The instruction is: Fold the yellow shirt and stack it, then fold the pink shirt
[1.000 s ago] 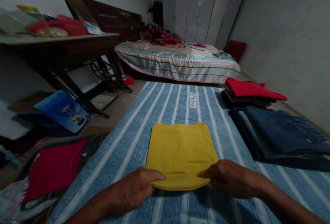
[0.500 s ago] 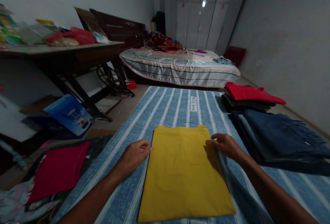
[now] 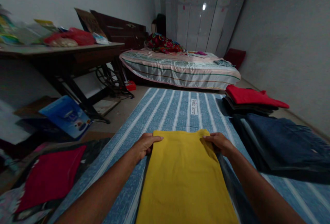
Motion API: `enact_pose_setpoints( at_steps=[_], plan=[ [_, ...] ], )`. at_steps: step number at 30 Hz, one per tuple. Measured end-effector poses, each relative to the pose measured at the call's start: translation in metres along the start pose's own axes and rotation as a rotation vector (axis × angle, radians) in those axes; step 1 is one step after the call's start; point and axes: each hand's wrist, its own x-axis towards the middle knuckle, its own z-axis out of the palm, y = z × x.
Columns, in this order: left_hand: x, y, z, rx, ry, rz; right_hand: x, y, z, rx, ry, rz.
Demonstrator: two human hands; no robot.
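A folded yellow garment, which looks like a shirt (image 3: 184, 179), lies in front of me on a blue and white striped sheet (image 3: 170, 110). My left hand (image 3: 145, 145) pinches its far left corner, thumb on top and fingers underneath. At the far right corner, my right hand (image 3: 219, 142) grips the cloth the same way. The far edge between the two hands looks slightly raised and pulled straight. The shirt's near edge runs out of view at the bottom.
Folded jeans (image 3: 281, 141) lie to the right, and behind them a red folded garment (image 3: 255, 95) tops a dark pile. At left are a crimson cloth (image 3: 54, 176), a blue box (image 3: 67, 114) and a sewing-machine table (image 3: 85, 50). Beyond stands a bed (image 3: 180, 71).
Both hands have moved onto the far corners of the yellow shirt and closed on them. The left hand went forward and right from beside the cloth. The far edge is now straighter.
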Motion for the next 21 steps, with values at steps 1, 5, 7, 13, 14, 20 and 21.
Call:
enact_pose_setpoints(
  at_steps=[1, 5, 7, 13, 14, 20, 21],
  plan=[
    [0.001, 0.000, 0.002, -0.009, -0.034, 0.010, 0.000, 0.000, 0.001, 0.008, -0.010, -0.033],
    [-0.003, -0.001, 0.007, -0.077, -0.133, 0.094, -0.008, 0.002, 0.008, 0.100, -0.033, -0.243],
    [-0.006, -0.003, 0.008, -0.158, -0.176, 0.104, -0.013, 0.005, 0.012, 0.166, -0.036, -0.294],
    [-0.010, -0.003, 0.010, -0.315, -0.206, 0.051, -0.028, 0.003, 0.018, 0.290, -0.119, -0.269],
    [-0.012, 0.000, 0.010, -0.327, -0.200, 0.055, -0.032, 0.000, 0.018, 0.295, -0.125, -0.278],
    [-0.051, 0.037, 0.009, -0.327, -0.227, 0.163, -0.081, -0.038, 0.006, 0.285, -0.119, -0.417],
    [-0.057, 0.047, 0.007, -0.334, -0.232, 0.199, -0.088, -0.047, 0.003, 0.269, -0.104, -0.447]
  ],
)
